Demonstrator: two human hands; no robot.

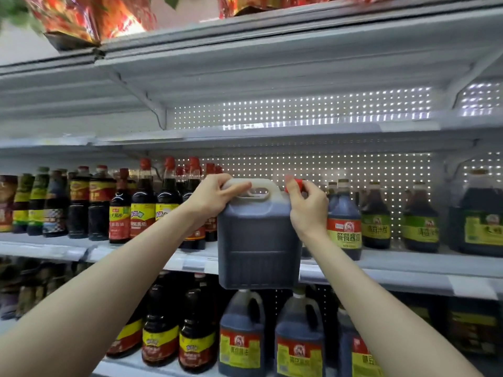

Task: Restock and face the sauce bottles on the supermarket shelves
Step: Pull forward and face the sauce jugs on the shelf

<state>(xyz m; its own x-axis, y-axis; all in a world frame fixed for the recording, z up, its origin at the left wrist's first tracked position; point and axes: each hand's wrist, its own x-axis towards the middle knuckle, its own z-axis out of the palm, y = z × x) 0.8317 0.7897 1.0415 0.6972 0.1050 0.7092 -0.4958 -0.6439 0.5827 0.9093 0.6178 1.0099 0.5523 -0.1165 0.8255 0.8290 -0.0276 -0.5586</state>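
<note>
A large square jug of dark sauce (258, 240) with a white handle and a red cap hangs in the air in front of the middle shelf (381, 265), its plain back side toward me. My left hand (217, 195) grips the white handle on top. My right hand (309, 206) holds the jug's upper right corner, fingers curled round the red cap. The jug's base hangs lower than the shelf's front edge.
Slim dark sauce bottles (141, 205) with red caps fill the middle shelf to the left. Handled jugs (344, 224) with red and green labels stand to the right. More bottles and jugs (241, 341) fill the shelf below. The shelf above (272, 131) shows no products.
</note>
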